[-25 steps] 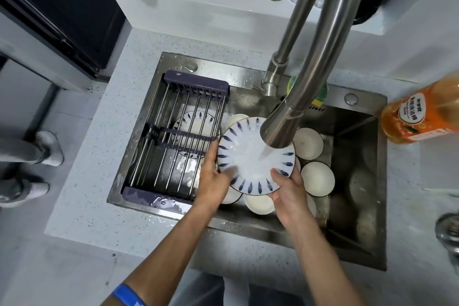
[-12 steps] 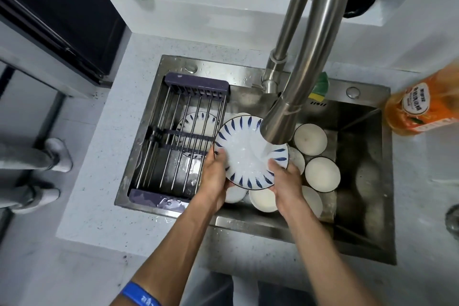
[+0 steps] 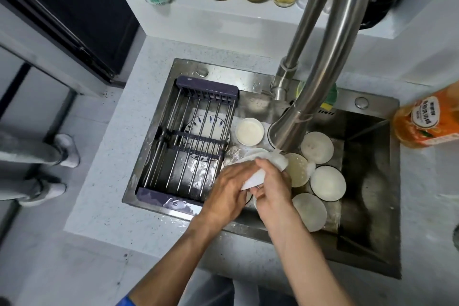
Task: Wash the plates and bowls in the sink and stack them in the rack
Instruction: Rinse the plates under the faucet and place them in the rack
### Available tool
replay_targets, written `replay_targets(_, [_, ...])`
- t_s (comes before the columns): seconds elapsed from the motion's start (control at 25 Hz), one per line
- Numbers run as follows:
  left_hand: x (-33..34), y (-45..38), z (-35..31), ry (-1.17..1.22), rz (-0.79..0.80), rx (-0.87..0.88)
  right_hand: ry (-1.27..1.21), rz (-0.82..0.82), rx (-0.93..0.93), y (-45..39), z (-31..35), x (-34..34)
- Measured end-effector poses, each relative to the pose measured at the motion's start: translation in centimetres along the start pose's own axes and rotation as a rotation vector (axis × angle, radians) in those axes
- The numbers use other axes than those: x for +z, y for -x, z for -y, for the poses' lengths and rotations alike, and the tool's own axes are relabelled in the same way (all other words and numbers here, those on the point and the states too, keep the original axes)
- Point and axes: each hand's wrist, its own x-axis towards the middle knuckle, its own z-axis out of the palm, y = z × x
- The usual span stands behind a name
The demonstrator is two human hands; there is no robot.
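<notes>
1. One speckled counter (image 3: pixel 104 161) surrounds the steel sink (image 3: pixel 367 251), which lies with its long side running left to right; the counter's near edge drops to the floor at the lower left.
2. Across the sink's left part sits the rack (image 3: pixel 188 146), its wires running front to back between two dark end bars; no dish rests on it, and a blue-patterned plate (image 3: pixel 198 123) shows through the wires in the basin below.
3. Arching from the back rim, the faucet (image 3: pixel 320 62) ends with its spout just above the hands, water falling onto the dish they hold.
4. Five white bowls lie in the basin: one (image 3: pixel 249 131) beside the rack's right edge, four in a cluster (image 3: pixel 327 182) right of the hands; the basin's far right stretch is bare steel.
5. Both hands meet over the basin's middle, just right of the rack: the left hand (image 3: pixel 229 187) and right hand (image 3: pixel 272 187) curl around a white plate (image 3: pixel 253 177), held tilted on edge under the stream; blur hides its exact facing.
</notes>
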Motion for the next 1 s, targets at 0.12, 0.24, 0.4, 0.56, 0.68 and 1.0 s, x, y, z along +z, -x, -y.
replay_targets(0.12, [-2.2, 1.8, 0.6, 0.153, 0.123, -0.142, -0.028, 0.086, 0.033, 1.6, -1.9, -0.6])
replay_targets(0.24, [-4.4, 3.5, -0.4, 0.608, 0.081, -0.345, -0.006, 0.149, -0.056, 2.4, -2.0, -1.6])
replay_targets(0.4, [-5.2, 3.1, -0.6, 0.926, -0.503, -0.897, -0.057, 0.4, -0.023, 2.8, -2.5, -0.4])
replay_targets(0.56, [-6.8, 2.3, 3.4, 1.098, -0.674, -1.063, -0.002, 0.474, 0.077, -0.3, -4.7, 3.0])
replay_targets(0.68, [-7.8, 0.5, 7.4, 1.167, -0.733, -1.147, 0.187, 0.351, 0.041, -3.1, -6.2, 6.2])
replay_targets(1.0, [-8.0, -4.1, 11.3, 1.315, -0.809, -1.113, 1.175, 0.076, -0.342, -5.5, -6.8, 12.4])
